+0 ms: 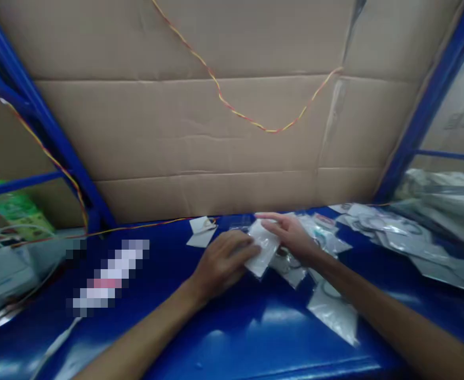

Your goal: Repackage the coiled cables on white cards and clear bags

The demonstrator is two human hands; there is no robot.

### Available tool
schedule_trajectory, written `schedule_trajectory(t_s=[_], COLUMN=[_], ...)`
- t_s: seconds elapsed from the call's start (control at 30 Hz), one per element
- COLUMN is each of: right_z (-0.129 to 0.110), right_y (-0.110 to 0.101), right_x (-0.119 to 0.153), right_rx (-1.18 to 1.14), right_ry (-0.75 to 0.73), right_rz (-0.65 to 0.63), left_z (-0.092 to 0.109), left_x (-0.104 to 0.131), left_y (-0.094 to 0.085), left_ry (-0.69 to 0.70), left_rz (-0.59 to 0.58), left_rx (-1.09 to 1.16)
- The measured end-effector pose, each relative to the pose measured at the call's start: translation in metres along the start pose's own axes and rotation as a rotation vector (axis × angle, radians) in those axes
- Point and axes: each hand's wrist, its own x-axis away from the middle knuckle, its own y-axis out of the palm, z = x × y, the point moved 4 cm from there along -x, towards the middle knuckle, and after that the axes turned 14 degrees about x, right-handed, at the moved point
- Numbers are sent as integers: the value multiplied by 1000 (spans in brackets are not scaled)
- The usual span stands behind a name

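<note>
Between my hands is a small clear plastic packet with a white card inside [262, 250], tilted above the blue table surface [224, 338]. My left hand [221, 261] has curled fingers closed at the packet's left edge. The fingers of my right hand [293, 237] close on its upper right side, with the thumb and forefinger near the top. Beneath and beside my right hand lie more clear packets [332, 316], some with ring-like or coiled items in them. Left of the hands, white cards [202, 232] rest near the back of the table.
A pile of similar packets [406, 232] spreads at the right, near large plastic bags [449, 192]. A pixelated item [111, 277] with a white cable lies at left, near a pale box-like device [6, 274] and a green package [18, 211]. Cardboard [216, 148] walls the back.
</note>
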Motion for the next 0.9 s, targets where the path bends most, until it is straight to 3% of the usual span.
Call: schedule_trajectory(t_s=[0.17,0.3,0.63,0.77,0.9], right_z=[0,4,-6,-8,-8], right_y=[11,14,14,12,9], right_x=[2,0,3,4,4], right_rx=[-199,-180,-9,181,323], right_ry=[-65,-102,-191,-290,-373], right_rz=[-67,-69,-180,-148,-16], left_z=[-4,-5,-11,-18,-23], left_x=[-3,-4,-4,-2,0], left_y=[-3,-3,1,-3,-1], left_ry=[-114,-79,-114,-224,-372], left_rz=[-8,-59,67,148,211], left_rx=[-22,26,-157,-84,82])
